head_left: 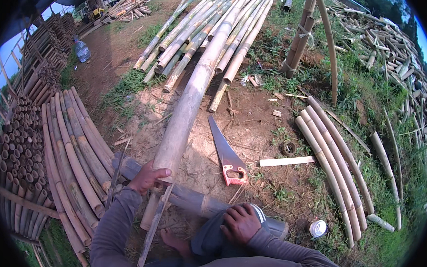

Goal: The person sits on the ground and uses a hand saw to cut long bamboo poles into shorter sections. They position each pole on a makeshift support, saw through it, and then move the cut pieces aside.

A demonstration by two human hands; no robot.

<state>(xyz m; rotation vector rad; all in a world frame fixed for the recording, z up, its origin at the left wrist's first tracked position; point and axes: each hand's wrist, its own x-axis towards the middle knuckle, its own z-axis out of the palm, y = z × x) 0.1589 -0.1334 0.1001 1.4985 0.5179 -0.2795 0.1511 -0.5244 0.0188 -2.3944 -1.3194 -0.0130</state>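
My left hand (pixel 147 176) is closed round the near end of a long, thick bamboo pole (pixel 191 105), its thumb on the near rim. The pole slants away toward the far pile. Just below that hand, a thin bamboo strip (pixel 153 230) runs down toward me. My right hand (pixel 241 223) rests on my knee with nothing in it, its fingers draped over the dark trouser cloth. A thick bamboo log (pixel 194 201) lies crosswise under the held pole and by my leg. Ahead on the dirt is a handsaw (pixel 226 149) with a red and white handle.
Bamboo poles (pixel 180 38) lie heaped at the far middle. Long poles (pixel 75 159) and stacked cut lengths (pixel 21 156) fill the left. Several poles (pixel 336 173) lie at right, near a white cup (pixel 318 228) and a flat slat (pixel 287 161). Upright posts (pixel 300 38) stand beyond.
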